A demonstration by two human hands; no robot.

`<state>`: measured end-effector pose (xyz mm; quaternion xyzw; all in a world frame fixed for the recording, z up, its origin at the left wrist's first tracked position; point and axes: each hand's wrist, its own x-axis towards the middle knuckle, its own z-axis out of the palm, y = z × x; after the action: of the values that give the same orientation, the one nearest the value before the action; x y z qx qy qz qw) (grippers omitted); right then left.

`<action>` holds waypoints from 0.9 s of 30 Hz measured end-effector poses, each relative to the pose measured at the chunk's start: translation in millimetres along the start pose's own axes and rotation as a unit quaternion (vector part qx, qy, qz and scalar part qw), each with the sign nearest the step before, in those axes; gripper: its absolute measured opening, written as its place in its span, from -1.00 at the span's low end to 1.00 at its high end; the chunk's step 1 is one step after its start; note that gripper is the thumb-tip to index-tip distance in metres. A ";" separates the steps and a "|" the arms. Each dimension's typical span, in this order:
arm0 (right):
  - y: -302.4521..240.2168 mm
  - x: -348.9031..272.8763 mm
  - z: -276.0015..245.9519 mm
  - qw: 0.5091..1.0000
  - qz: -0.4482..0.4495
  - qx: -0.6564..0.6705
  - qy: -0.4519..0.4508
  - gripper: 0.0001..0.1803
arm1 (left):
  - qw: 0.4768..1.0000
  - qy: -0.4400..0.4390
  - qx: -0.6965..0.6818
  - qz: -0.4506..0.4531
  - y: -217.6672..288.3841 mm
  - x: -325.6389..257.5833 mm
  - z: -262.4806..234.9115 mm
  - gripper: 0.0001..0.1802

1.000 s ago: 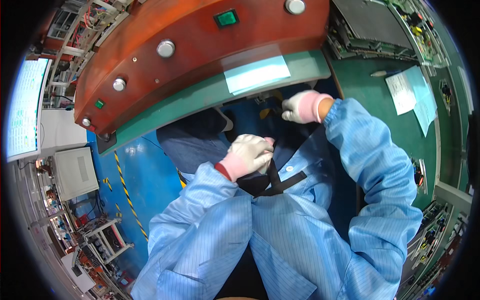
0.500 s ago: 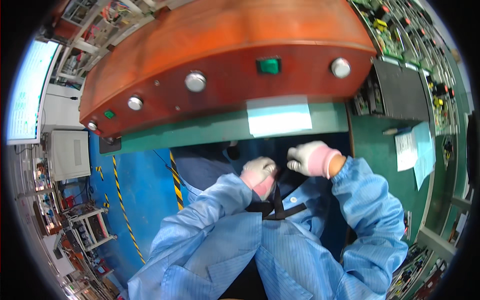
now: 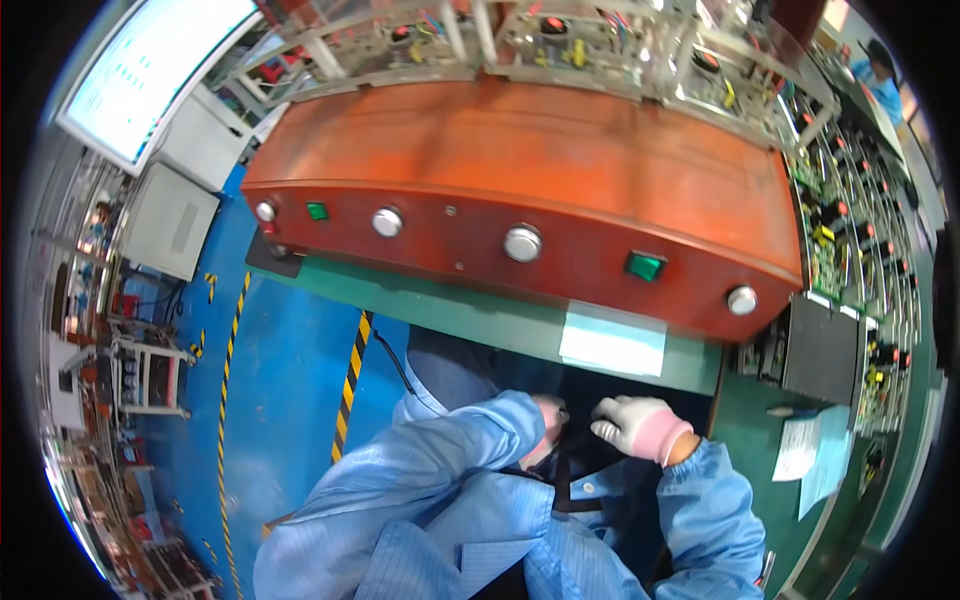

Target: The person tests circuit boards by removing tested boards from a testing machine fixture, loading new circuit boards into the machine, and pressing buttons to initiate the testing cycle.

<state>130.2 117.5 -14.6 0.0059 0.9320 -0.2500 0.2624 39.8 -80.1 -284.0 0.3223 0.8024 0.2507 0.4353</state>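
Both hands wear white knitted gloves with pink cuffs and are close together over my lap, below the bench edge. Turned inward, my left hand (image 3: 546, 430) is largely covered by its own blue sleeve, and its fingers are hidden. A dark strap (image 3: 563, 482) hangs against my blue coat (image 3: 500, 515), just beside that hand. Slightly to the right, my right hand (image 3: 640, 424) is closed with its fingers curled downward. Whatever it may hold is not visible. A small gap separates the two hands.
An orange-red control box (image 3: 585, 255) with silver knobs and green switches spans the green bench (image 3: 450, 325). White paper (image 3: 612, 340) lies before it. Circuit-board racks (image 3: 830, 235), a black box (image 3: 822, 350) and sheets (image 3: 797, 449) are right; a monitor (image 3: 155, 75) and cart (image 3: 150, 375) left.
The view has swung upward, bringing fixtures behind the control box into sight. My left hand has turned further behind its sleeve. My right hand stays curled near it.
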 end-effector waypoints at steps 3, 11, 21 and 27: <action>7.1 -1.7 4.1 1.000 -0.013 -0.004 0.003 -0.62 | 1.000 0.012 0.008 -0.019 3.5 -4.7 8.7 -0.59; 10.7 -3.7 3.1 1.000 -0.015 -0.012 -0.009 -0.63 | 0.998 -0.004 0.035 -0.043 21.0 -13.7 -0.8 -0.59; 9.6 -4.9 -2.0 1.000 -0.018 0.019 -0.006 -0.63 | 0.993 -0.101 0.059 -0.017 20.4 -0.3 -6.0 -0.56; 11.7 -2.5 3.1 0.999 -0.028 0.045 0.002 -0.62 | 0.991 0.032 0.127 -0.028 35.1 -25.8 6.0 -0.57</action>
<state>135.5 126.6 -21.1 -0.0077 0.9202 -0.2986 0.2529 66.2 -75.0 -249.2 0.3443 0.8499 0.1447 0.3717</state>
